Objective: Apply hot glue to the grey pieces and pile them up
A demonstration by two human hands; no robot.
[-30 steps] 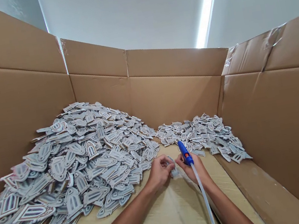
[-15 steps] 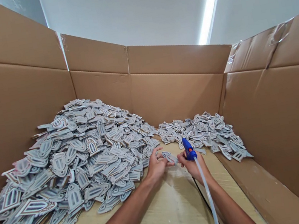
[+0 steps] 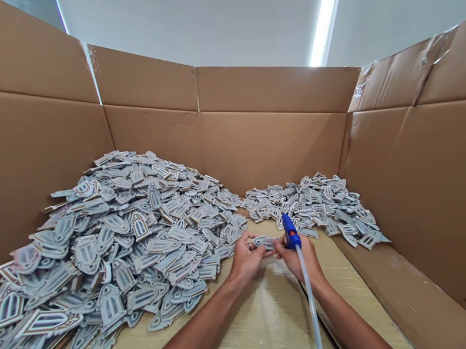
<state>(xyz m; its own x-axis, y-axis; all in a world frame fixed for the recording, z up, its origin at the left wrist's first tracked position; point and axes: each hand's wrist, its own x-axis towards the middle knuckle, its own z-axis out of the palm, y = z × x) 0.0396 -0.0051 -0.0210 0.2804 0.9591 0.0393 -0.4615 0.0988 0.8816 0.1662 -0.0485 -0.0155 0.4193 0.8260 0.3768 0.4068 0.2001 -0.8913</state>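
Observation:
Between my two hands is a small grey-and-white arch-shaped window piece (image 3: 264, 243). My left hand (image 3: 246, 260) is closed on its left end. My right hand (image 3: 304, 259) is wrapped round a blue hot glue gun (image 3: 289, 229), and its thumb and fingertips touch the right end of the same piece. A long translucent glue stick (image 3: 309, 299) runs back from the gun towards me, beside a black cord (image 3: 328, 331). The gun's nozzle points away from me; its tip is too small to make out.
A tall heap of similar pieces (image 3: 136, 238) fills the left side. A smaller pile (image 3: 309, 200) lies at the back right. Cardboard walls (image 3: 271, 138) enclose the left, back and right. The pale yellow board (image 3: 251, 338) lies under my hands.
My right hand has moved slightly left, its fingertips now against the piece. The piece has turned a little flatter. The glue stick has swung left, and the view has shifted slightly.

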